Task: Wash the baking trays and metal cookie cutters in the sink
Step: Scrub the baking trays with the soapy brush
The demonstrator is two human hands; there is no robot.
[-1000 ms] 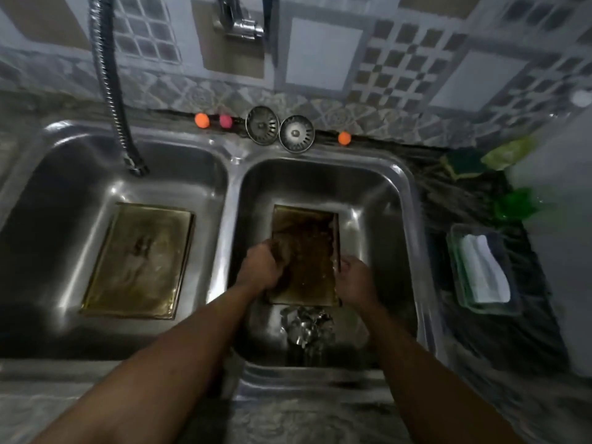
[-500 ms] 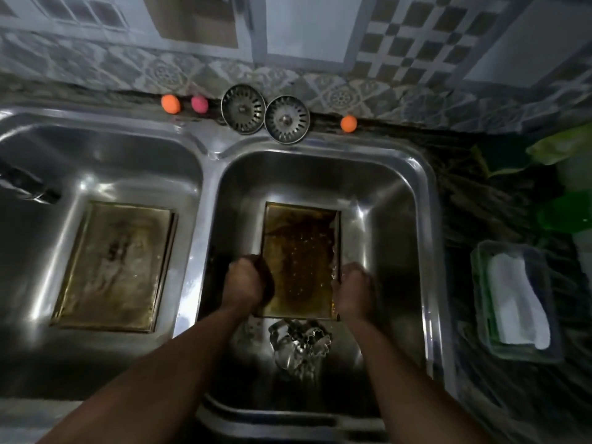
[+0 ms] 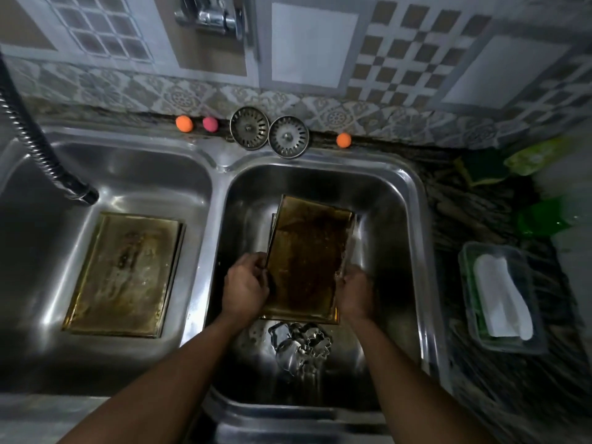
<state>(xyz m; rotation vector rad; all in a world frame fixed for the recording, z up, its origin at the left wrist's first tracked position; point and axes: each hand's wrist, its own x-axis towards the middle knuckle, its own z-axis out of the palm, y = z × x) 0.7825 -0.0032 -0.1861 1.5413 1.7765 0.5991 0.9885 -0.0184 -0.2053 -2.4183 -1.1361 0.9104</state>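
A rectangular tray (image 3: 307,261) is in the right basin of a steel double sink (image 3: 221,161). Its inner face is dark brown with baked-on grease and its rim is dull gold. It is tilted and slightly skewed, and the edge of a lower tray (image 3: 271,232) shows just beneath its left side. A heap of shiny metal cutters (image 3: 301,347) lies on the basin floor just beside the tray's near end. A left tray (image 3: 125,274), stained and yellowish, lies flat in the other basin. The left hand (image 3: 245,285) grips the tray's left rim, fingers curled over the edge. The right hand (image 3: 354,291) grips the right rim opposite, fingers wrapped round it. Both bare forearms reach forward and down into the basin, with the tray between the hands.
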